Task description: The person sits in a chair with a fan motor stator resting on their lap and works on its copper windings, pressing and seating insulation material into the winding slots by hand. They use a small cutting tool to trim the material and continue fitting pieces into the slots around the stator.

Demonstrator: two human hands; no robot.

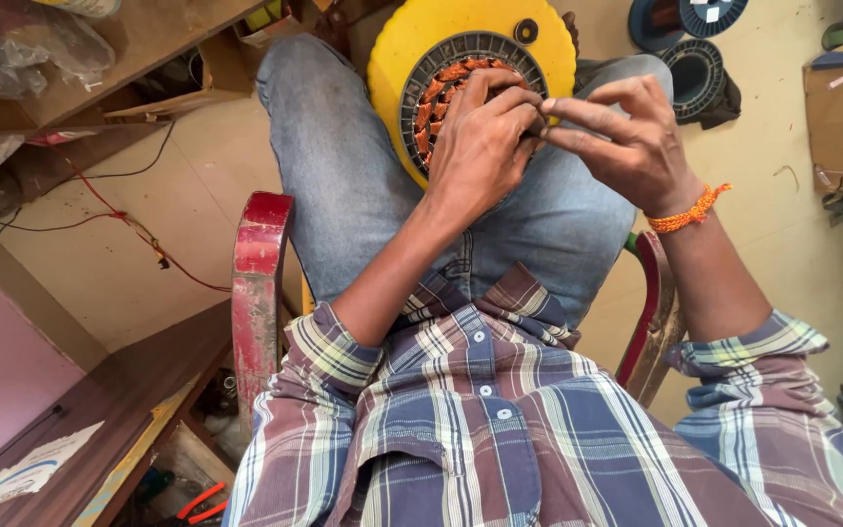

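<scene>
Seated on a red-framed chair [260, 283], in blue jeans and a plaid shirt, viewed from above. Yellow disc [397, 68] propped on the lap between the knees, tilted toward the body, carrying a dark slotted stator ring [441, 59] with orange-copper windings [436, 98] in its slots. Left hand [480, 146] laid over the ring's lower right portion, fingers curled and closed down onto the windings. Right hand [626, 137] just beside it, fingertips pinched together at the left hand's fingertips; object gripped there too small to identify. Orange thread band [690, 210] on the right wrist. Dark empty spools [695, 68] on the floor near the right knee. Red wire [119, 215] trailing across the floor to the left. Wooden bench [100, 410] at lower left.
</scene>
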